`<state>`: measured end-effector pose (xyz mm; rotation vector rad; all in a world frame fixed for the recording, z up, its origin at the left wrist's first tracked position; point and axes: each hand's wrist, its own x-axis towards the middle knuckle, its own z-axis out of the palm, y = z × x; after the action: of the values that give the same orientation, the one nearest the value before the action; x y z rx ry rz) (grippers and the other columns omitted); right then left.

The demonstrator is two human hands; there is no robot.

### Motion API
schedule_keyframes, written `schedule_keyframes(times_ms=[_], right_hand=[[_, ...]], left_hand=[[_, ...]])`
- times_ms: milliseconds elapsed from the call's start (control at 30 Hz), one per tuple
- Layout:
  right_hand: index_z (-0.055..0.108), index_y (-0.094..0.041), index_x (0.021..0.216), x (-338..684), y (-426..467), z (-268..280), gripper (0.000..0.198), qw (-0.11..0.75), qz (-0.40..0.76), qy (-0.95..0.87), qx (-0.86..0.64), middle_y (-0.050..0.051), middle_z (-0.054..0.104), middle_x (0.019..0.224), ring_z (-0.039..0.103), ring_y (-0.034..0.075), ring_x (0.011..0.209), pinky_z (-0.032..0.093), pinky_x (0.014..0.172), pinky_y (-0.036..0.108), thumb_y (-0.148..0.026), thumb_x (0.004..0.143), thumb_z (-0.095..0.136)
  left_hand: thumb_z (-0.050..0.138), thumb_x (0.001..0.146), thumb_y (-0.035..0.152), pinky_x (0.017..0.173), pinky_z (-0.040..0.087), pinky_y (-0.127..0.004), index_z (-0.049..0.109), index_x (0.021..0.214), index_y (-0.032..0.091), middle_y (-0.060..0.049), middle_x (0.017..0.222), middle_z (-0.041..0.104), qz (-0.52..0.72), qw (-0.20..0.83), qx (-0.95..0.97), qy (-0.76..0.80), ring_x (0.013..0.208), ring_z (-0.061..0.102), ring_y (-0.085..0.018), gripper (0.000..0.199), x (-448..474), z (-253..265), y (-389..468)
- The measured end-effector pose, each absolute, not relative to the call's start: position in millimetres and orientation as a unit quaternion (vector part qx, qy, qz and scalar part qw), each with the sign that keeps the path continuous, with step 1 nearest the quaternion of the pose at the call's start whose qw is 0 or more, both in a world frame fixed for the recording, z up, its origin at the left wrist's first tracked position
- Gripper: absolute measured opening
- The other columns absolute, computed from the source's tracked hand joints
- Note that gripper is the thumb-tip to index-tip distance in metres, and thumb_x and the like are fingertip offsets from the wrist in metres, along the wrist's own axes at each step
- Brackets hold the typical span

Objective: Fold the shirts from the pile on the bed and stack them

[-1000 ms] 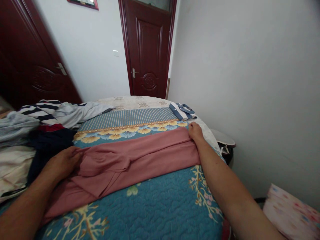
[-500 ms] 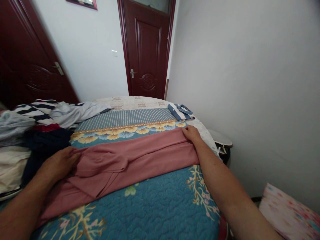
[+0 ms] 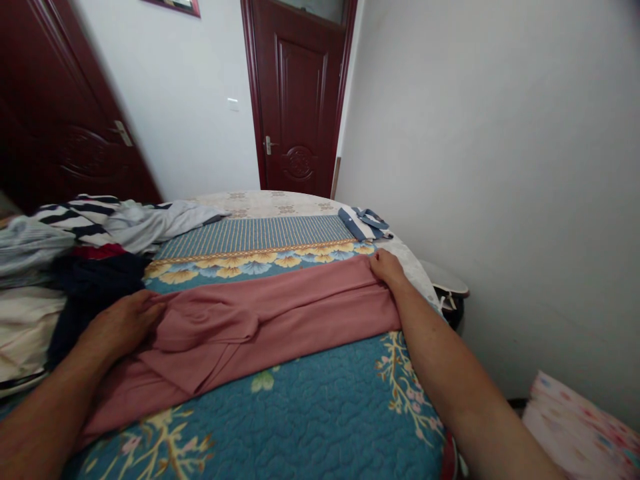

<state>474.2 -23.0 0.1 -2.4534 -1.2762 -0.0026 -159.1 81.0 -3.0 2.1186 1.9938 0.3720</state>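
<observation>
1. Garment, dusty pink, lies partly folded on the blue quilt, in front of the person and between the two hands
2. Its long axis runs crosswise on a slant, from near left to far right
3. Its right end points towards the pale wall and comes close to the quilt's right side; its left end points down towards the person's left forearm, which covers part of it
4. On the right part, a lengthwise crease follows the same axis as the long edges; on the left part, a folded layer lies on top, with a loose rounded fold and a corner pointing towards the person
5. The right hand is at the far right corner, fingers curled closed with the edge pinched between them
6. The left hand is at the far left edge, fingers bent close together and touching the cloth; their tips are hidden, so I cannot tell how far open they are or whether they grip a fold
7. A striped shirt, folded, lies beyond the right hand, near the garment but apart from it
8. A pile of clothes lies on the left; its navy piece is nearest the left hand
</observation>
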Motion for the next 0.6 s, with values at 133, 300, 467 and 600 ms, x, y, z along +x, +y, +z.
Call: schedule_keyframes(times_ms=[133,300,467,600], right_hand=[[0.076,-0.019,0.112,474.3,-25.2,2.5,0.039,0.189,0.003,-0.45,-0.873,0.015,0.08,0.108,0.073,0.027,0.1,0.05,0.083,0.03,-0.05,0.099,0.058],[0.078,-0.02,0.091,474.0,-25.6,3.4,0.032,0.166,0.029,-0.484,-0.859,0.013,0.08,0.099,0.072,0.025,0.096,0.048,0.08,0.028,-0.047,0.096,0.063],[0.076,-0.019,0.097,474.2,-24.2,0.9,0.022,0.237,-0.017,-0.481,-0.844,0.009,0.079,0.096,0.07,0.024,0.091,0.048,0.08,0.028,-0.034,0.095,0.059],[0.074,-0.019,0.122,471.9,-23.2,0.5,0.034,0.328,-0.005,-0.516,-0.791,0.007,0.08,0.102,0.071,0.022,0.092,0.052,0.086,0.029,-0.027,0.093,0.059]], left_hand=[[0.052,0.089,0.049,0.081,0.05,-0.03,0.069,0.108,0.021,-0.011,0.108,0.082,0.124,0.109,0.727,0.667,0.097,0.073,-0.029,0.038,-158.7,-3.7,81.6],[0.05,0.092,0.05,0.082,0.05,-0.03,0.07,0.11,0.02,-0.012,0.114,0.08,0.113,0.114,0.733,0.661,0.101,0.073,-0.03,0.04,-159.3,-4.1,81.5],[0.048,0.095,0.052,0.08,0.049,-0.031,0.069,0.113,0.02,-0.012,0.113,0.079,0.108,0.112,0.733,0.663,0.1,0.073,-0.03,0.042,-161.0,-6.4,82.9],[0.054,0.091,0.051,0.076,0.049,-0.031,0.07,0.109,0.023,-0.008,0.107,0.081,0.117,0.105,0.731,0.664,0.096,0.073,-0.03,0.037,-162.0,-8.8,86.3]])
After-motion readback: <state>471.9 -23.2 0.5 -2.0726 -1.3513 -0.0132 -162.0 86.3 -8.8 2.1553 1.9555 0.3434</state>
